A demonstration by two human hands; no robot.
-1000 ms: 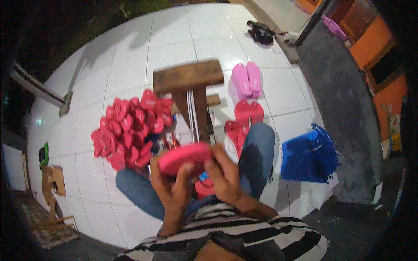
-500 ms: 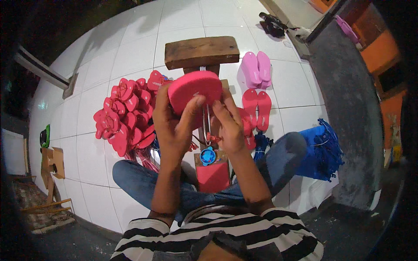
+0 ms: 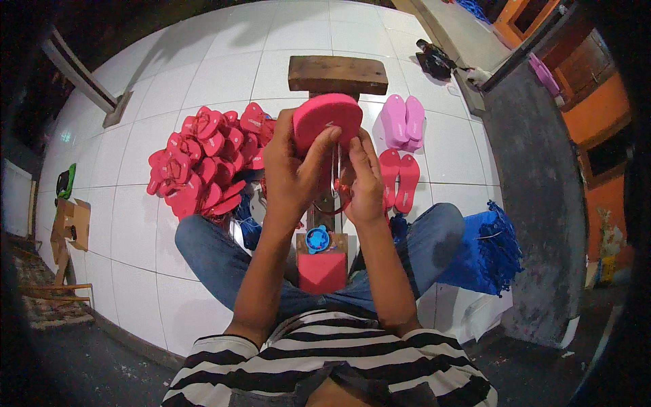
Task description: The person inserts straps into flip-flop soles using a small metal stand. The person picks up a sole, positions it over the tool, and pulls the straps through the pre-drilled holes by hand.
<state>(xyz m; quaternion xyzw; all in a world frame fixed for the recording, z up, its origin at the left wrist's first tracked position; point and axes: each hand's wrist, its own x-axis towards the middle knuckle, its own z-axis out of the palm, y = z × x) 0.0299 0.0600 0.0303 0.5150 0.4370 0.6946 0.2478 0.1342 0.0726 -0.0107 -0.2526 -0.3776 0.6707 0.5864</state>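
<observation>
My left hand [image 3: 291,159] is closed on a red flip-flop [image 3: 324,122], its thumb pressed on the upper face and fingers round the left edge. At the right edge, my right hand [image 3: 363,183] has its fingers curled against the same flip-flop. A red strap [image 3: 347,198] loops out beside my right palm; where it joins the sole is hidden. A thin metal rod [image 3: 336,163] stands upright between my hands, partly behind the sole. Just beyond the flip-flop is a wooden block [image 3: 338,74] on a stand.
A heap of red flip-flops [image 3: 203,159] lies to the left. Pink soles [image 3: 403,122] and red soles [image 3: 400,180] sit at right, near a bundle of blue straps [image 3: 498,244]. Between my legs are a blue round container [image 3: 317,239] and a red pad [image 3: 323,273].
The view has shifted slightly. My hands still hold the flip-flop, which looks turned more upright and narrower. The red strap loop now shows lower beside my right palm.
</observation>
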